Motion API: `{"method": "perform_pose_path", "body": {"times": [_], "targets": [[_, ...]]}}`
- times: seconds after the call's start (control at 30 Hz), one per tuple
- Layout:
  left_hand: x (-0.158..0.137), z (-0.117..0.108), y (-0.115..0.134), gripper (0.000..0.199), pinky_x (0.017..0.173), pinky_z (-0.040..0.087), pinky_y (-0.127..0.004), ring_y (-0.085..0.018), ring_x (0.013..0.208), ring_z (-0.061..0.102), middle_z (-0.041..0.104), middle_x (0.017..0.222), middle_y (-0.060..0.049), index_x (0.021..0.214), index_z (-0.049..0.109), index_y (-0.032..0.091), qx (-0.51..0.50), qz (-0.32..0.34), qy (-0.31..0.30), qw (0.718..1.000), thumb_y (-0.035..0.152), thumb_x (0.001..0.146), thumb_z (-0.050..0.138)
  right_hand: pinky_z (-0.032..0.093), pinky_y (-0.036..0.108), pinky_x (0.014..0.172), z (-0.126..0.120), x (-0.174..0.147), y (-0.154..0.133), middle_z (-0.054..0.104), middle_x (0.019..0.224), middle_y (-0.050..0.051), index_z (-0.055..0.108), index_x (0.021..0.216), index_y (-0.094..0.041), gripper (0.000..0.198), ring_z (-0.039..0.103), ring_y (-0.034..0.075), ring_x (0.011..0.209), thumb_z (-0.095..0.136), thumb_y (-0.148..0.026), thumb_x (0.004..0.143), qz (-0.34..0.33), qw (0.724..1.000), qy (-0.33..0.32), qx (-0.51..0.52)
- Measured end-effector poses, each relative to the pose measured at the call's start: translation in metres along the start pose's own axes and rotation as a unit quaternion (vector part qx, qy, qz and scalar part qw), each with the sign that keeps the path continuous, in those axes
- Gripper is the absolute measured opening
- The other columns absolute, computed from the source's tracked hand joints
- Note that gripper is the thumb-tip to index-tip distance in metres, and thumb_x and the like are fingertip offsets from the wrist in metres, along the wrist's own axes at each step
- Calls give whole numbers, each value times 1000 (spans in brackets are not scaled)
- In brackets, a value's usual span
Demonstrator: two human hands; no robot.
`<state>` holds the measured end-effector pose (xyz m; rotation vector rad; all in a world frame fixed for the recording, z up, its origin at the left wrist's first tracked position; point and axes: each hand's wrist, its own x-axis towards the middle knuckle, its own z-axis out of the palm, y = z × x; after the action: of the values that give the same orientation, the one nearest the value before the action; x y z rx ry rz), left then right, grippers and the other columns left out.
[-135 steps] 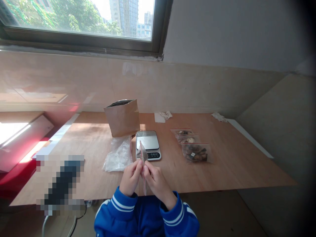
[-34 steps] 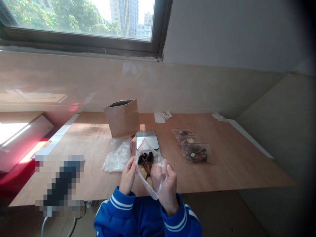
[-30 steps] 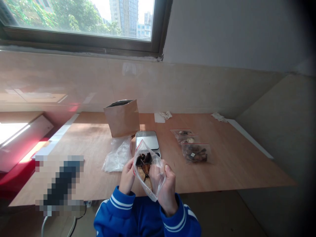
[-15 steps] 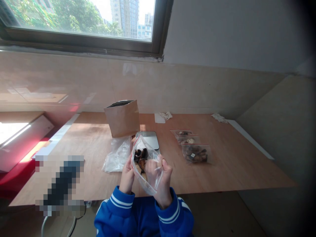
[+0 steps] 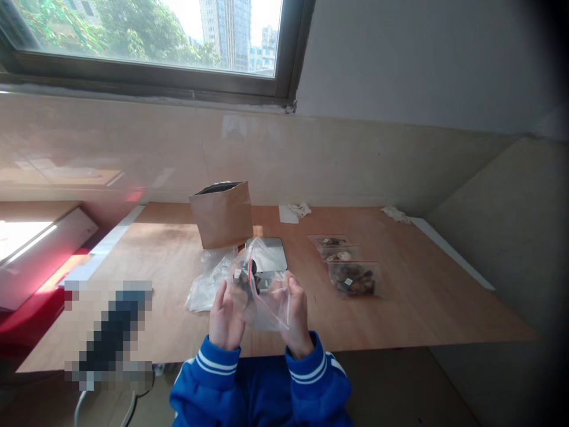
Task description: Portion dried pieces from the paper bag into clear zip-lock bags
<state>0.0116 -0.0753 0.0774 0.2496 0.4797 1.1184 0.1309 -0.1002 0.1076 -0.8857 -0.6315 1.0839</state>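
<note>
A clear zip-lock bag (image 5: 271, 311) with a red seal line is held between my two hands above the table's front edge. Dark dried pieces (image 5: 243, 283), which look like mushrooms, and a small white label show through its left side. My left hand (image 5: 226, 320) cups that filled end from below, thumb raised. On the other side, my right hand (image 5: 296, 311) pinches the bag's edge between thumb and fingers. Just behind the bag lies a flat silver-topped scale (image 5: 275, 252), partly covered by it. Left of it is a stack of clear plastic bags (image 5: 207, 284).
An upright kraft paper pouch (image 5: 224, 219), its top open, stands behind the clear bags. Several filled zip bags (image 5: 355, 280) lie to the right on the wooden table (image 5: 422, 284). Crumpled tissue (image 5: 300, 210) is by the wall. A pixelated dark object (image 5: 115, 326) sits at left.
The zip bag has been turned and tipped leftward, so its contents now show through the plastic rather than the mouth. My left hand shifted left and opened more beneath it.
</note>
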Motion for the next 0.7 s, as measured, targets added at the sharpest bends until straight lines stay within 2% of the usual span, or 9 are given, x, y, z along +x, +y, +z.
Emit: {"method": "perform_pose_path", "body": {"times": [0.1,0.2,0.27,0.33,0.4,0.47,0.63,0.7], "targets": [[0,3,-3,44,105,39,-37,-22,117,56,68,115,-5,127,56,21,-8,-15,5,1000,43,93,39,32,22,49,-1,0,1,34,58,-6,36,63,-21,36,31,9,51,46,-48,85,8,1000,-18,1],[4,6,-9,46,103,40,-36,-21,116,57,64,122,-5,128,55,23,2,16,4,1000,47,92,41,31,23,48,0,1,3,32,55,-6,32,60,-22,42,29,10,51,45,-51,86,-35,996,-59,-57],[7,6,-11,47,97,45,-35,-21,110,60,64,121,-5,127,54,25,17,47,6,999,51,90,42,32,24,50,-1,2,4,31,55,-5,31,59,-23,44,30,10,52,43,-53,88,-59,989,-85,-101],[10,5,-11,48,84,51,-32,-18,94,65,68,109,-5,124,56,25,49,72,17,996,54,88,45,33,25,52,-3,4,6,33,57,-5,33,60,-22,43,33,11,54,41,-53,90,-66,983,-91,-145],[13,3,-7,49,66,53,-28,-15,71,66,70,91,-4,117,60,23,93,80,41,992,57,85,47,33,24,53,-8,6,9,35,59,-4,35,62,-22,42,34,11,56,39,-53,91,-57,979,-78,-178],[15,3,-2,54,54,49,-25,-13,57,61,69,82,-4,109,63,19,137,83,69,985,63,82,46,33,23,53,-13,8,13,35,61,-5,36,64,-22,41,35,11,56,38,-51,92,-53,976,-64,-201],[23,1,11,64,43,43,-25,-13,48,56,66,76,-4,98,64,16,204,140,104,963,72,76,44,37,23,57,-11,3,9,42,67,-4,44,74,-21,32,39,10,57,38,-46,94,-87,976,24,-198],[30,-4,13,66,42,43,-25,-13,49,55,65,75,-4,95,64,16,211,158,101,959,74,76,41,40,23,58,-3,0,0,48,73,-3,49,83,-21,26,43,10,58,39,-42,94,-106,975,24,-191]]}}
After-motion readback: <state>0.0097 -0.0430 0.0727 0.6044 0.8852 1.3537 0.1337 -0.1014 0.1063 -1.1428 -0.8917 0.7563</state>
